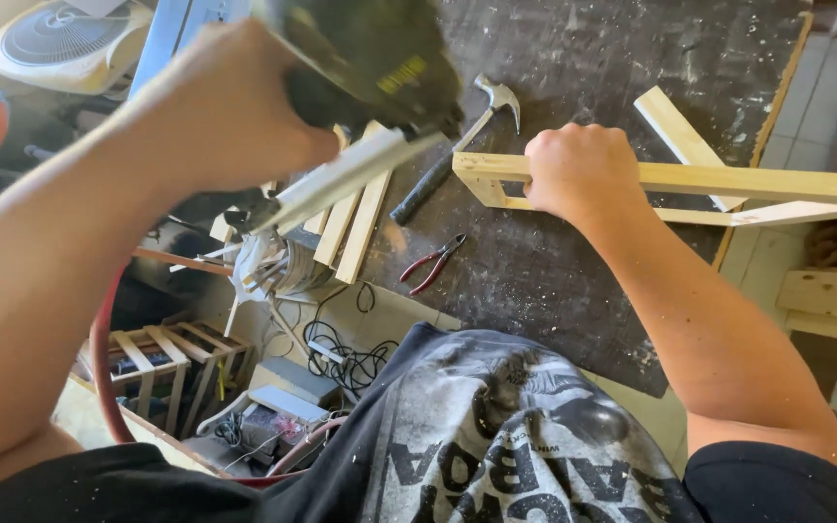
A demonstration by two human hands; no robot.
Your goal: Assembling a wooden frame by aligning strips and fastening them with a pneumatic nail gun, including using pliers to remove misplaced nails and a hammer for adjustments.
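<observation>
Two hands are kept apart: the wooden frame [670, 184] is gripped steady by the right hand [578, 169], while the nail gun [360, 77] is clamped in the left hand [230, 107], nearer on the left.

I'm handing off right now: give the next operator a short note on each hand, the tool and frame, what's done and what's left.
Left hand: raised, gripping the dark nail gun, blurred.
Right hand: fingers clamped over the wooden frame near its corner on the dark workbench.
Nearby: hammer, red pliers, loose slats.
Done: frame rails stand together.
Left: nail gun not yet on the frame; joint fixing can't be judged.
</observation>
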